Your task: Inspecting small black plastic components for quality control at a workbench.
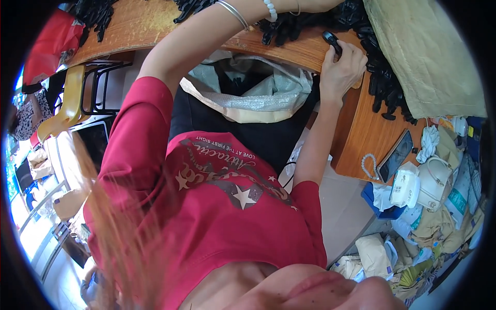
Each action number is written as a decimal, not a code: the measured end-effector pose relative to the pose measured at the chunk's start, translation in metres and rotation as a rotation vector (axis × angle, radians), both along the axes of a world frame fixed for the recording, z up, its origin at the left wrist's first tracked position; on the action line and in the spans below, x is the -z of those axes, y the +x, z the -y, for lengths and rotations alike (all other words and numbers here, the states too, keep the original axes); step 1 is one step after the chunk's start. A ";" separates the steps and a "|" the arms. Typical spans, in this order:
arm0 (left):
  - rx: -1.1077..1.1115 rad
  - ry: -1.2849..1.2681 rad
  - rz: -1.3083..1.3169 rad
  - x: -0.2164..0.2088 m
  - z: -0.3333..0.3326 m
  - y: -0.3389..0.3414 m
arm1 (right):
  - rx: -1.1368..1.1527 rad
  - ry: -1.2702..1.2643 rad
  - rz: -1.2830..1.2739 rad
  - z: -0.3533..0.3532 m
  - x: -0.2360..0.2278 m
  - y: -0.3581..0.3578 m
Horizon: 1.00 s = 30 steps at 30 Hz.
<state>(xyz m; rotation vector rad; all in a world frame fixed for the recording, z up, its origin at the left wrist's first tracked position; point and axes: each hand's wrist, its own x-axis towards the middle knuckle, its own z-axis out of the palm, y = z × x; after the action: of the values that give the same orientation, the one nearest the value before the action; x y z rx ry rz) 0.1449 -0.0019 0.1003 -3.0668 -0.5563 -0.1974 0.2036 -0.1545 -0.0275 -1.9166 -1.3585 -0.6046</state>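
My right hand (342,67) rests at the edge of the curved wooden table (310,51) and pinches a small black part (332,41) between thumb and fingers. A heap of similar small black parts (380,77) lies on the table just beyond and to the right of it. My left arm, with a silver bangle and a white bead bracelet at the wrist, reaches across to the top edge. There my left hand (316,4) is mostly cut off, over the black parts (289,28). I cannot see what it holds. My red shirt fills the middle.
A large beige sack (429,51) lies on the table at right. A dark phone (395,155) and a bead bracelet (368,166) sit near the table's corner, with a white handbag (436,181) and crumpled bags beside it. An open plastic sack (258,95) stands under the table. A yellow chair (64,106) is at left.
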 end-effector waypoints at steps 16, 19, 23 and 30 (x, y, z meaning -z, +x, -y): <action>-0.262 -1.508 0.757 0.053 0.056 -0.088 | -0.564 0.287 -1.311 0.033 -0.048 -0.059; -0.225 -1.317 0.682 0.079 0.055 -0.102 | -0.569 0.264 -1.366 0.033 -0.049 -0.065; -0.258 -1.387 0.601 0.065 0.068 -0.122 | -0.503 0.177 -1.176 0.034 -0.056 -0.070; -0.003 -1.230 0.498 0.045 0.062 -0.147 | -0.338 0.052 -0.650 0.039 -0.065 -0.079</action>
<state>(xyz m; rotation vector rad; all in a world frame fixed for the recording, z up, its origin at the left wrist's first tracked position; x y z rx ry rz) -0.0021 -0.0636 0.0552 -4.1941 -0.9871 -0.9619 0.1244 -0.1932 0.0375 -1.5833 -1.1706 0.1466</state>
